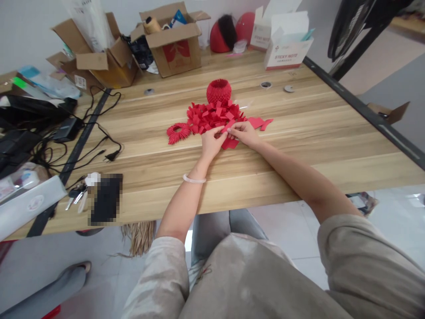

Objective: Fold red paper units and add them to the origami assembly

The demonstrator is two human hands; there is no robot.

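Between my two hands is a small strip of red paper [227, 126], pinched by the fingers of both. My left hand [212, 142] grips its near left end, and my right hand [245, 134] closes on it from the right. Just beyond lies a heap of small folded red paper pieces [212, 116]. A round red paper vase [219, 91] built of such pieces stands behind the heap. To the left rests a red paper ring [178, 132] with a pointed side. Flat red paper [230, 144] lies under my hands, with more red slips [260, 122] at the right.
Open cardboard boxes [175, 57] and a sticky note box [287, 55] stand along the back. Black cables [96, 128] and a plug cover the left side. A blurred dark object [106, 199] and keys [78, 195] lie near the front left edge. Another person's leg [56, 288] shows below.
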